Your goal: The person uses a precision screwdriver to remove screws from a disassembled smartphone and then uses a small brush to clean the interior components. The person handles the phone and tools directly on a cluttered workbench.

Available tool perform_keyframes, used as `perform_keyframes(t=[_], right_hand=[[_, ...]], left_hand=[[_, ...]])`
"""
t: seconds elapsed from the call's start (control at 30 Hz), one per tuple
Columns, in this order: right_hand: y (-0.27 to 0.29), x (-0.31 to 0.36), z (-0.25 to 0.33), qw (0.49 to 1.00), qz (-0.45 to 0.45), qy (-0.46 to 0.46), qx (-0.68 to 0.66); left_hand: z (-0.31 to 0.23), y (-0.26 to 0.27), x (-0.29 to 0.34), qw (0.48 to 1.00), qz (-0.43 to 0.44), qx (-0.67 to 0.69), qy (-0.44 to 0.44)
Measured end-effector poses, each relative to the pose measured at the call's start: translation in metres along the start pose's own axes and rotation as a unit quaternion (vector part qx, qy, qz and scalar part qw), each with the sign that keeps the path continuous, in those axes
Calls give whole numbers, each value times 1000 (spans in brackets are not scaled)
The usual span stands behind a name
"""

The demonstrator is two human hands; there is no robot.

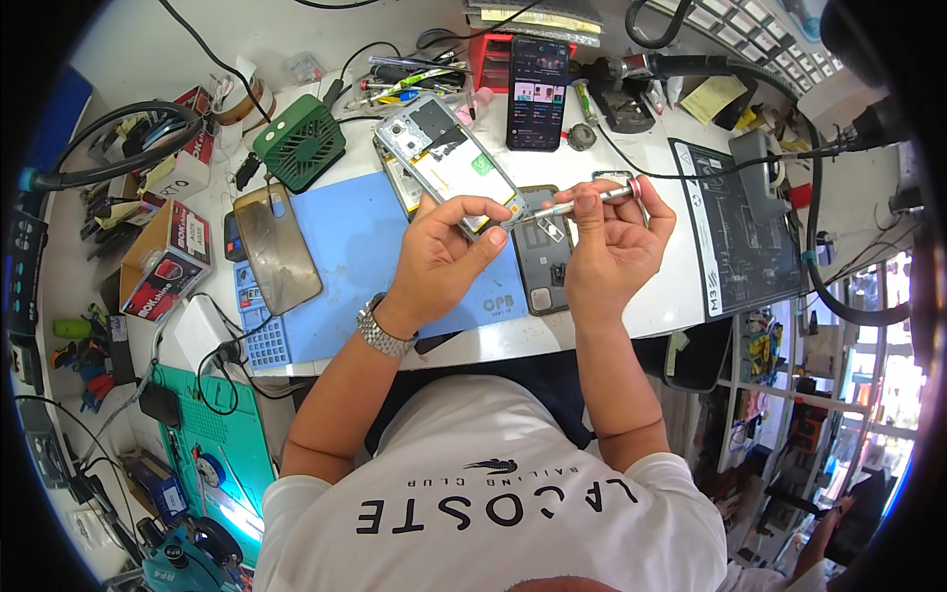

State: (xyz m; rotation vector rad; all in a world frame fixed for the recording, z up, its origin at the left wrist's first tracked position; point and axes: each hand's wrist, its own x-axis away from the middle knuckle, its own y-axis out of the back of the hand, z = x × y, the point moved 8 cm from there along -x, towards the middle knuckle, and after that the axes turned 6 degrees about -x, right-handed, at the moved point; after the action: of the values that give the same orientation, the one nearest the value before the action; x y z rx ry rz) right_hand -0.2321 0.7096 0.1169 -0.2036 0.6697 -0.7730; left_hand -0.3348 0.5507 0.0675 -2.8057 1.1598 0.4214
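Observation:
An opened smartphone (446,163) is tilted in my left hand (436,259), its inner parts, a white middle area and a green label facing up. My left thumb and fingers grip its lower corner. Between the fingers of my right hand (617,252) is a slim silver screwdriver (559,209) with a reddish end cap. Its tip points at the phone's lower corner, by my left fingertips; whether it touches a screw is too small to tell. Beneath my hands, a dark grey phone back panel (543,286) lies on the table, partly over the blue mat (345,232).
A green fan (301,143) and a brownish translucent phone case (276,247) lie left. Behind stand a phone with a lit screen (538,94), loose tools (409,79) and a red drawer box (490,61). A black pad (735,242) lies right; cables hang around the edges.

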Motion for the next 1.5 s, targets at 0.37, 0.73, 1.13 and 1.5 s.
perform_keyframes(t=[0.37,0.73,1.13,1.5], right_hand=[[-2,1,11,997,20,45,54],[-10,9,23,989,60,116,67],[-13,9,29,984,77,132,88],[-16,14,32,978,97,165,87]], left_hand=[[2,1,1,1000,-20,-14,-19],[-6,-3,0,999,-28,46,2],[-2,-3,1,998,-16,44,40],[0,-4,0,999,-18,29,8]])
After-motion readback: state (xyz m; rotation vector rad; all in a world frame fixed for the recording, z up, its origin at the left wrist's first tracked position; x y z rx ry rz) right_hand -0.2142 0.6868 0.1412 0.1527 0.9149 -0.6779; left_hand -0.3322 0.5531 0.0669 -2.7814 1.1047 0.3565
